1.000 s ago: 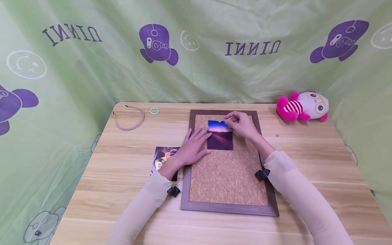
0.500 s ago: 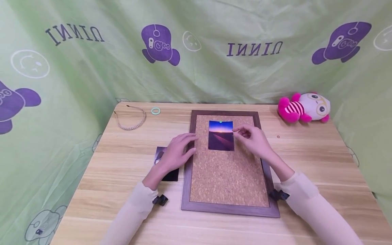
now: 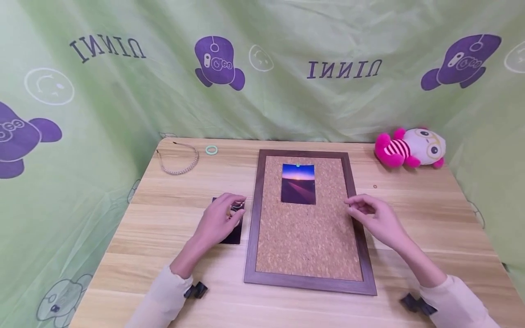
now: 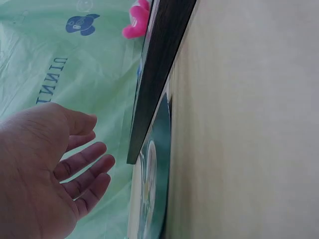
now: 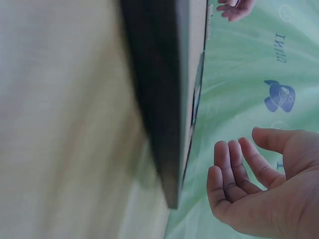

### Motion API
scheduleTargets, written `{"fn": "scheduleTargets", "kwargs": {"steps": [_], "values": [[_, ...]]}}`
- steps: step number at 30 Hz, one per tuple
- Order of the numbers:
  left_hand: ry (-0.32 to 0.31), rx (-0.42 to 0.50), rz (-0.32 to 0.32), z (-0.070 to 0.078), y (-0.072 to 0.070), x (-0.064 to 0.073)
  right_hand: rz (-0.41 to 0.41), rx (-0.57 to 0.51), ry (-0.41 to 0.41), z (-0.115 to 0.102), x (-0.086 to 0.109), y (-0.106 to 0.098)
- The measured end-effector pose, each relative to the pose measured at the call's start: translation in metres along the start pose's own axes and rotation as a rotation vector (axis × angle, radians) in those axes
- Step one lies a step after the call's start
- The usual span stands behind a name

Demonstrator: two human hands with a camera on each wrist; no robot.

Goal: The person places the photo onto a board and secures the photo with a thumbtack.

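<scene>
A cork board [image 3: 307,246] with a dark wooden frame lies on the table. Near its top, a sunset photo [image 3: 298,193] bears a small green pushpin [image 3: 298,165] at its upper edge. Left of the board lies a second, dark photo [image 3: 234,236], partly hidden under my left hand [image 3: 215,221]. The left wrist view shows that hand [image 4: 47,167] with loosely bent fingers and nothing in them, above the photo [image 4: 158,174]. My right hand [image 3: 379,221] hovers by the board's right edge; in the right wrist view its fingers [image 5: 232,174] are relaxed and hold nothing.
A beaded headband [image 3: 178,172] and a mint-green ring [image 3: 211,150] lie at the back left. At the back right rests a pink and white plush toy [image 3: 410,148], with a tiny brown ring [image 3: 375,186] in front of it. A green curtain [image 3: 279,109] encloses the table.
Both hands have left the sunset photo. The left has drawn back leftward over the second photo; the right has moved right and nearer to me. The pinned photo stays in place.
</scene>
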State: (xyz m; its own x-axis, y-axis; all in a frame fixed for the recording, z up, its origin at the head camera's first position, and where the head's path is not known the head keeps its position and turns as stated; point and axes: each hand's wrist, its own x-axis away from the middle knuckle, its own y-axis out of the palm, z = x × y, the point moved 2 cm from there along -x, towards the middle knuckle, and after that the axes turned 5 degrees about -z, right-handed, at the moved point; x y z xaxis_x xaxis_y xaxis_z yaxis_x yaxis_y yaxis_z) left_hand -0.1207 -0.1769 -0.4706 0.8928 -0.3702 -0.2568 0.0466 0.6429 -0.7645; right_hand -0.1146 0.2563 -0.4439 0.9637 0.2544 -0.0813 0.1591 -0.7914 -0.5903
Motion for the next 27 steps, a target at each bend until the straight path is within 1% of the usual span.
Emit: {"fn": "scheduleTargets", "kwargs": {"steps": [2,4,8,10,12,15,17,22,24,27], "values": [[-0.065,0.014,0.008,0.000,-0.004,0.007,0.003,0.010,0.003,0.006,0.011,-0.003],[-0.110,0.028,0.017,-0.002,-0.006,0.013,0.018,0.021,-0.001,0.011,0.020,-0.007],[-0.167,0.044,0.045,-0.008,-0.008,0.023,0.049,0.027,-0.015,0.018,0.035,-0.013],[-0.193,0.045,0.070,-0.011,-0.008,0.028,0.056,0.026,-0.013,0.022,0.040,-0.015],[-0.234,0.053,0.102,-0.015,-0.009,0.033,0.050,0.015,-0.009,0.025,0.045,-0.017],[-0.308,0.068,0.136,-0.021,-0.011,0.040,0.027,0.005,0.003,0.029,0.051,-0.017],[-0.365,0.086,0.140,-0.025,-0.012,0.045,0.002,0.001,0.019,0.031,0.054,-0.017],[-0.497,0.098,0.102,-0.031,-0.013,0.051,-0.086,-0.032,0.101,0.039,0.056,-0.013],[-0.533,0.094,0.109,-0.032,-0.014,0.052,-0.124,-0.061,0.125,0.042,0.056,-0.012],[-0.568,0.095,0.135,-0.032,-0.015,0.052,-0.179,-0.099,0.136,0.046,0.055,-0.010]]}}
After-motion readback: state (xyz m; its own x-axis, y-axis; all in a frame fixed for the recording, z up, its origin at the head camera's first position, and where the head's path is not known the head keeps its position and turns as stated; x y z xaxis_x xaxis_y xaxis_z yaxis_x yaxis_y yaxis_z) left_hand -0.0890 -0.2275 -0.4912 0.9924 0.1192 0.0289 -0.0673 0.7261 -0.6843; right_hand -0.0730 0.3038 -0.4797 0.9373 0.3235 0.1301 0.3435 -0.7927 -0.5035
